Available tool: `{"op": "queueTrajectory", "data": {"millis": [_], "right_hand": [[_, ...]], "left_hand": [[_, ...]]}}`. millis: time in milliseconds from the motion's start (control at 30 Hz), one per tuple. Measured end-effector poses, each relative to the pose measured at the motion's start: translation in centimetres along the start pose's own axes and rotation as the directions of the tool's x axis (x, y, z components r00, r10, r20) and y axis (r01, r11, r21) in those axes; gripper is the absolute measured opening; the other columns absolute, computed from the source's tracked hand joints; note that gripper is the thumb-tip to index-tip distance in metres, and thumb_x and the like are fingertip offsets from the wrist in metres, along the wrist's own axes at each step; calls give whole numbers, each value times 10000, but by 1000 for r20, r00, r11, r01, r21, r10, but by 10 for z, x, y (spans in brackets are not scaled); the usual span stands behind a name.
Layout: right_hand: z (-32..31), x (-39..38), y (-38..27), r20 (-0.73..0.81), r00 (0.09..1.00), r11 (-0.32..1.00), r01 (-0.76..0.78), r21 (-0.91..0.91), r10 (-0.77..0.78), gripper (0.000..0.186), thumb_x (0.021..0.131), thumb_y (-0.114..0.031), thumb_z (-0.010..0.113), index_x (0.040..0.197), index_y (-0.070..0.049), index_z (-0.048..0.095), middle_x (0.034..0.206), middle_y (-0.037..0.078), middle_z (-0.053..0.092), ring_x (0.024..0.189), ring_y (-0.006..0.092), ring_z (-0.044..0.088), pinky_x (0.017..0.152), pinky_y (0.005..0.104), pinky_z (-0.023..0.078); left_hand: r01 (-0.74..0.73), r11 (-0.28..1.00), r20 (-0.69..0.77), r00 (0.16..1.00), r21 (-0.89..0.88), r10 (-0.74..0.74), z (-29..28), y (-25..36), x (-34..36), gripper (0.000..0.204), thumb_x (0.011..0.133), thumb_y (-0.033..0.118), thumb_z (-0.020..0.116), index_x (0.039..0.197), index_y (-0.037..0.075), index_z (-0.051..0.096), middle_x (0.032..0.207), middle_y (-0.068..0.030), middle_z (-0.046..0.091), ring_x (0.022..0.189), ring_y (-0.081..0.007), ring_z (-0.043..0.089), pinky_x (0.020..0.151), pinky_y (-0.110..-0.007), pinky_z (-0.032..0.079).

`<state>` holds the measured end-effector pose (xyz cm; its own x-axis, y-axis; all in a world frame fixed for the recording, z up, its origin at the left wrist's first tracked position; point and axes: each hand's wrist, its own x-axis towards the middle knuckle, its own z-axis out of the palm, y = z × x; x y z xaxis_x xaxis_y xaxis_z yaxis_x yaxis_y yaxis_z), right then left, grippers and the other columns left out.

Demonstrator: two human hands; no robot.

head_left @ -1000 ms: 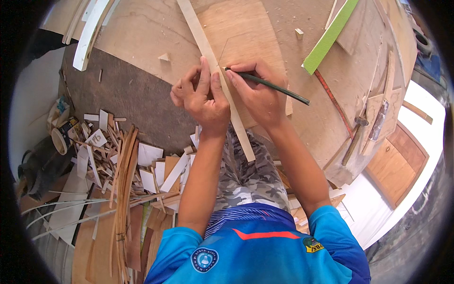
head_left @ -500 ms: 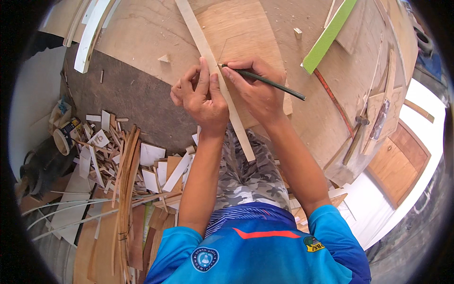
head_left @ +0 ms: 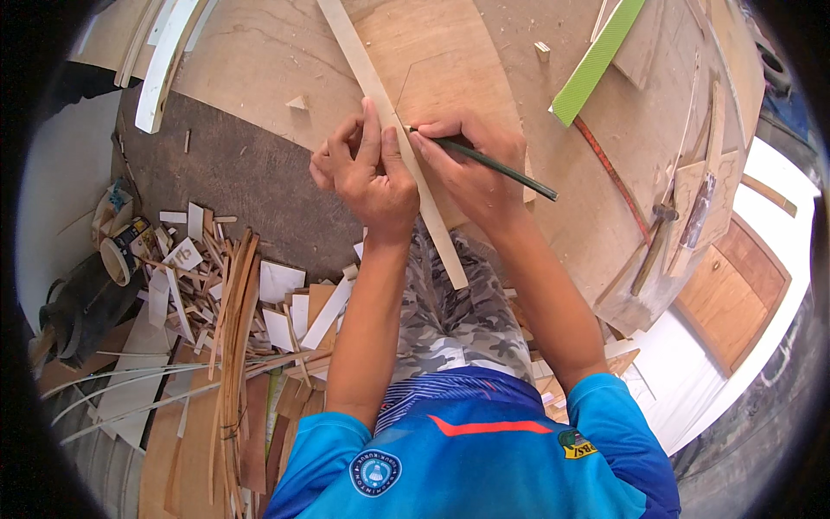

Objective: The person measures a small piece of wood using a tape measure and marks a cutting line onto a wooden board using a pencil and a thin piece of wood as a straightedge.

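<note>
While left hand [head_left: 373,177] pins wooden strip [head_left: 393,130], right hand [head_left: 471,169] pencils [head_left: 484,163] alongside.

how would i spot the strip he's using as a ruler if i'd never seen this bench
Start at the plywood bench top. The long pale wooden strip crosses it diagonally, pinned by the left hand. Unlike other offcuts, the right hand runs a dark pencil along it.
</note>
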<state>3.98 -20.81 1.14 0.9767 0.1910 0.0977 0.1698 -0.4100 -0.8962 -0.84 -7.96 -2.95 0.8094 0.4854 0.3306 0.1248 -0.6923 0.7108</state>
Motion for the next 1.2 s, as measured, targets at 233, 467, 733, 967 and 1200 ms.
{"op": "queueTrajectory", "data": {"millis": [233, 467, 733, 967, 1200], "right_hand": [[-9, -24, 3, 43, 994, 995, -97, 32, 96, 141, 867, -76, 885, 955, -20, 790, 936, 129, 835, 806, 211, 814, 721, 330, 629], [-15, -31, 5, 53, 994, 984, -104, 148, 97, 114, 937, -4, 831, 1015, 32, 756, 1037, 164, 826, 916, 174, 799, 810, 313, 645], [-37, -84, 8, -274, 932, 949, -163, 270, 238, 120, 1024, -99, 760, 1138, -61, 768, 1037, 137, 803, 921, 202, 781, 804, 340, 603], [-32, -89, -2, -77, 997, 892, -16, -453, -22, 284, 946, -335, 839, 1157, -174, 740, 1336, 41, 770, 1245, 225, 715, 1250, 494, 345], [-76, -67, 17, 96, 992, 853, 122, -508, -84, 299, 891, -356, 869, 1052, -165, 704, 1370, 19, 772, 1361, 239, 660, 1274, 528, 338]], "left_hand": [[-8, 1000, -4, 1000, 25, 8, 3, -1, -1, 397, 961, 124, 773, 1352, 64, 796, 1160, -19, 701, 1072, -219, 539, 1127, -485, 274], [-7, 1000, 9, 1000, 5, 6, 3, -5, -1, 398, 967, 151, 771, 1353, 57, 794, 1166, -16, 693, 1088, -220, 527, 1117, -480, 276], [24, 998, 58, 998, 65, -27, -8, 4, -1, 504, 959, 213, 813, 1437, 72, 738, 1207, -19, 716, 1203, -195, 551, 1158, -534, 217], [169, 985, 134, 976, 24, -171, -31, 25, -4, 577, 887, 58, 866, 1441, 10, 710, 1125, -88, 746, 986, -202, 684, 941, -395, 530], [367, 913, 169, 926, -179, -338, -44, 15, -2, 510, 913, 12, 837, 1410, -5, 724, 1145, -79, 723, 898, -135, 653, 792, -300, 580]]}}
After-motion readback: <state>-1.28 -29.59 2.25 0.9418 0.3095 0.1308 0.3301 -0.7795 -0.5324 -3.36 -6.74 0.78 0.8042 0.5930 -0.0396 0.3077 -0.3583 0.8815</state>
